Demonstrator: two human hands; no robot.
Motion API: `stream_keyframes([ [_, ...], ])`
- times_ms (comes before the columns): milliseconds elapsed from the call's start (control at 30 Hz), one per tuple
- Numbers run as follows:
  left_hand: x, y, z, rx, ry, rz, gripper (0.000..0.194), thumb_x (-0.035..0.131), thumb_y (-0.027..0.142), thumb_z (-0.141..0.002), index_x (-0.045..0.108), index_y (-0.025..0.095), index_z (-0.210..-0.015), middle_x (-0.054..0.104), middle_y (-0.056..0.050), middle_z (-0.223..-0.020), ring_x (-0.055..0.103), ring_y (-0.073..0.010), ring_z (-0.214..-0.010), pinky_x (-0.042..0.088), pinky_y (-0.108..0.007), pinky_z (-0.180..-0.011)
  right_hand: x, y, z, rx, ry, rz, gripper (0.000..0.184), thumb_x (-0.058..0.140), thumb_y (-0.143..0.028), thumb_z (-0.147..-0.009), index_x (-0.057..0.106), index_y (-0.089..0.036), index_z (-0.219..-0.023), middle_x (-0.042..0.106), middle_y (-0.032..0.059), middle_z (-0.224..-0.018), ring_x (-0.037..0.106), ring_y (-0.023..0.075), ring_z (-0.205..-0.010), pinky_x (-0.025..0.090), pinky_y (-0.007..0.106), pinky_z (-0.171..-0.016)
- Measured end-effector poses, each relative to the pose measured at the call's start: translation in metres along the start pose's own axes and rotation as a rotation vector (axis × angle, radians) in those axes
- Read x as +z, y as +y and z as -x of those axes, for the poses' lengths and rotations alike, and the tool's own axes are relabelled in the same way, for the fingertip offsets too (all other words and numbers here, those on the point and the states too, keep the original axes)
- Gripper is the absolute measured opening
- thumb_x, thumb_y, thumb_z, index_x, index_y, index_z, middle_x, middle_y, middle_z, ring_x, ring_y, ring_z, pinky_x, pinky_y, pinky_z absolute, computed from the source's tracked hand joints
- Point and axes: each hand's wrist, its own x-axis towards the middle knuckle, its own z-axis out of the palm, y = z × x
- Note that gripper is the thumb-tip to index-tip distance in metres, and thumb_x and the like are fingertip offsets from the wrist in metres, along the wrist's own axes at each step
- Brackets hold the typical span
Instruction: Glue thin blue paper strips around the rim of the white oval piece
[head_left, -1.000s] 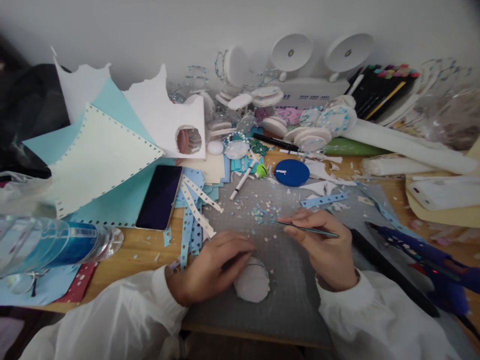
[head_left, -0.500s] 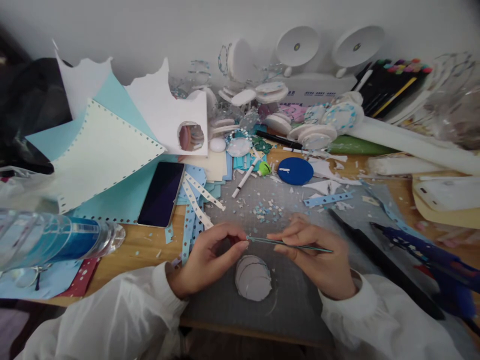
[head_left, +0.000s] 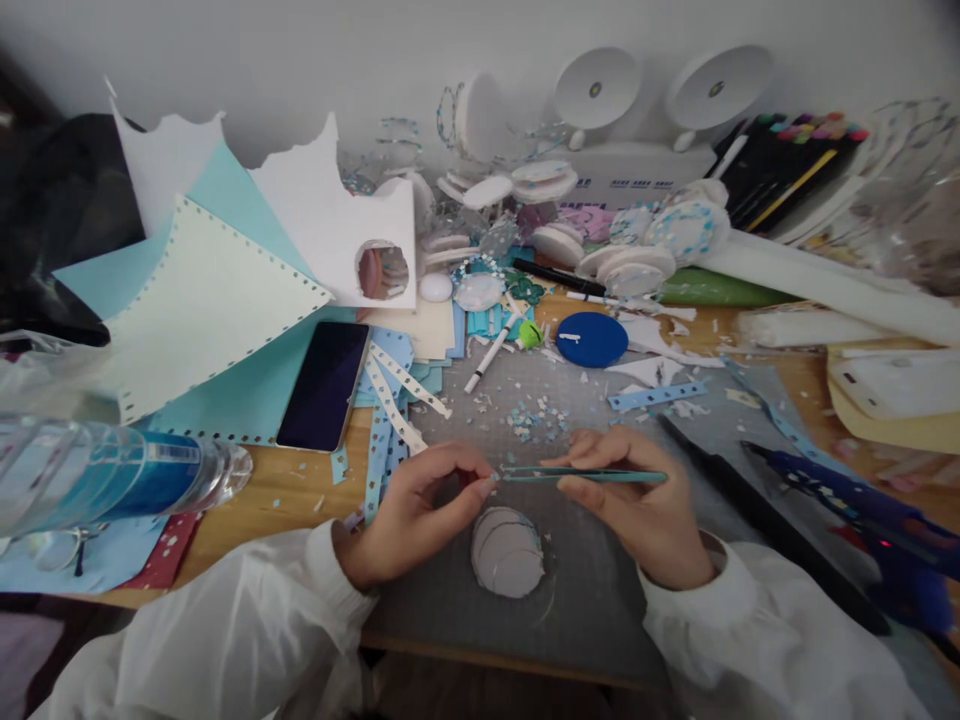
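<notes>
My right hand (head_left: 637,505) pinches teal tweezers (head_left: 585,477) that lie level, tips pointing left. My left hand (head_left: 420,510) is curled, its thumb and forefinger pinched together right at the tweezer tips; whatever sits between them is too small to make out. Below both hands a stack of white paper discs (head_left: 510,553) rests on the grey cutting mat (head_left: 600,610). Small blue and white paper bits (head_left: 536,420) lie scattered just beyond the hands.
A black phone (head_left: 324,385) lies left of the mat beside punched blue strips (head_left: 386,440). A plastic bottle (head_left: 112,475) lies at the left edge. A blue glue gun (head_left: 855,500) and black ruler (head_left: 765,525) are on the right. Card sheets, a blue disc (head_left: 592,340) and foam rounds crowd the back.
My left hand lifted off the white discs and pinched at the tweezer tips. My right hand swung the tweezers level, a little lower and leftward.
</notes>
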Motion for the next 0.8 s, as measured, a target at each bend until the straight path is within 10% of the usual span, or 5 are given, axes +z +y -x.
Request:
stream_keyframes([
  [800,-0.002,0.0,0.0,0.034,-0.175,-0.106,0.008,0.056,0.018,-0.088,0.063,0.015,-0.091,0.066,-0.006,-0.086,0.061,-0.0144,-0.08,0.049,-0.025,-0.074,-0.006,0.009,-0.003,0.132,0.102,-0.163,0.02,0.077,-0.031,-0.072,0.059,-0.023,-0.071,0.062,-0.0001,-0.072,0.062,0.0155,-0.068,0.052,0.026,-0.057],
])
